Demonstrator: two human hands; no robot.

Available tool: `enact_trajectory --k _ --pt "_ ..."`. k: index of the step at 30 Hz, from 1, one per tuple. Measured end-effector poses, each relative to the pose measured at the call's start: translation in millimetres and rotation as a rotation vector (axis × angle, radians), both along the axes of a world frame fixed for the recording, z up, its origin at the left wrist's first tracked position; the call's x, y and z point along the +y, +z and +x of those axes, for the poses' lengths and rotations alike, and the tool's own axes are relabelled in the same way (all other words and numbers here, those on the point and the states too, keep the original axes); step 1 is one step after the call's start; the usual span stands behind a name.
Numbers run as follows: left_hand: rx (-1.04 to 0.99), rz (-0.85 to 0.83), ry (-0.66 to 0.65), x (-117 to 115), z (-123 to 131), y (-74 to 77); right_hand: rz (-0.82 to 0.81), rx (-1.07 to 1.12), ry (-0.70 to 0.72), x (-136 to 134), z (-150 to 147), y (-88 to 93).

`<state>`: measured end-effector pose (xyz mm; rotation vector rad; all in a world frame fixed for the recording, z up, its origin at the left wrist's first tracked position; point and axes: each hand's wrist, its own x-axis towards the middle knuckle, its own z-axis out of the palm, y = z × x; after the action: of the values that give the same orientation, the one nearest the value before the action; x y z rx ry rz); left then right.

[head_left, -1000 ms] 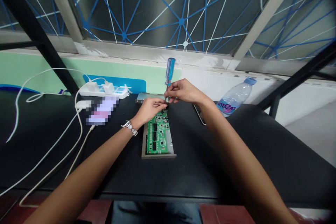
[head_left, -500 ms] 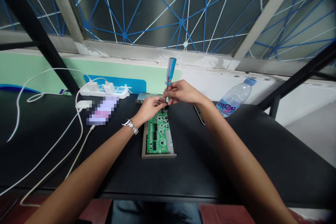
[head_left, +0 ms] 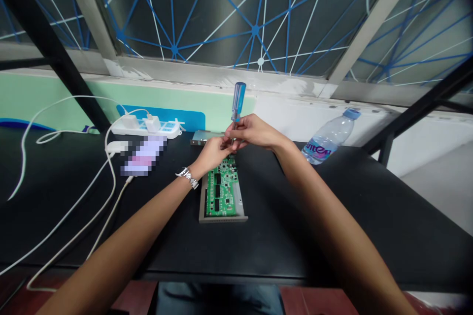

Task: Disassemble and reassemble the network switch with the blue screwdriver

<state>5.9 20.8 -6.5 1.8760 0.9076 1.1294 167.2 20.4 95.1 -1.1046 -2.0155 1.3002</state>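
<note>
Hands have drawn closer: the right hand [head_left: 254,131] grips a blue screwdriver [head_left: 239,98] upright over a green circuit board [head_left: 221,192] mid-bench [head_left: 369,216]; the left hand [head_left: 210,153] curls at the shaft, perhaps steadying its tip, hidden by fingers.

Screwdriver [head_left: 239,101] tip hidden behind hands [head_left: 254,130]

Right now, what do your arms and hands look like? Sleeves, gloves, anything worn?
No sleeves on the left forearm or right forearm. The left hand and right hand have no gloves. The left wrist wears a silver metal band, possibly a watch; too small to tell. Nothing shows on the right wrist.
</note>
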Motion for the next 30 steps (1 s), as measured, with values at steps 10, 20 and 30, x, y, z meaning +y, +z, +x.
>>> enact_trajectory --k 10,20,30 --pt "-0.07 -0.119 0.007 -8.6 -4.5 9.0 0.096 -0.072 -0.109 8.0 11.8 1.2" --pt "-0.032 -0.052 0.047 -9.2 -11.1 10.0 0.039 -0.074 -0.047 3.5 14.0 8.4" --pt "-0.06 -0.048 -0.04 -2.9 -6.6 3.1 -0.009 -0.006 0.014 0.1 5.2 4.4"
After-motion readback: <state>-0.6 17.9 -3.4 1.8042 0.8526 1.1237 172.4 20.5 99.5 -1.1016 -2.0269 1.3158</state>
